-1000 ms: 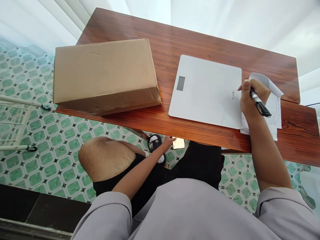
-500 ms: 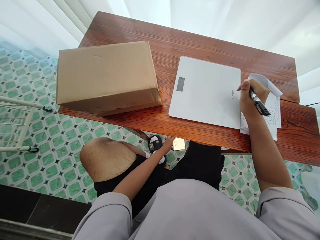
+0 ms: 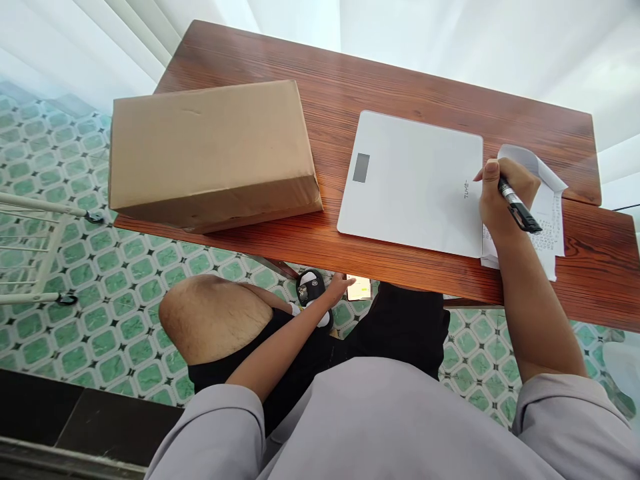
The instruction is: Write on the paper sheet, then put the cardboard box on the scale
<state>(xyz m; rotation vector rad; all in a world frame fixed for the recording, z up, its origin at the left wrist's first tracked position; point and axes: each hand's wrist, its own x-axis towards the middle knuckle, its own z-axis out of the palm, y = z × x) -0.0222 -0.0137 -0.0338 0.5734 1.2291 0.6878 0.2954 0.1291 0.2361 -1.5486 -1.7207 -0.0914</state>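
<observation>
Below the table's front edge, my left hand (image 3: 340, 287) is closed on a phone (image 3: 359, 289) with a lit screen, its thumb over the screen's left edge. My right hand (image 3: 507, 190) grips a black-capped pen (image 3: 520, 210), clip end toward me. That hand rests over the right edge of a flat white scale (image 3: 413, 187) and some written paper sheets (image 3: 549, 233); the pen's tip is hidden by the fingers. The top sheet curls up at its far end. The scale has a small grey display (image 3: 361, 168) near its left side.
A closed cardboard box (image 3: 210, 147) stands left of the scale on the brown wooden table (image 3: 400, 77), jutting over its left edge. My legs and slippered foot (image 3: 311, 288) are below. A white wheeled rack (image 3: 45, 253) stands on the tiled floor at left.
My left thumb has moved right onto the phone's screen, and the screen's picture has changed. My right hand and the pen have hardly moved.
</observation>
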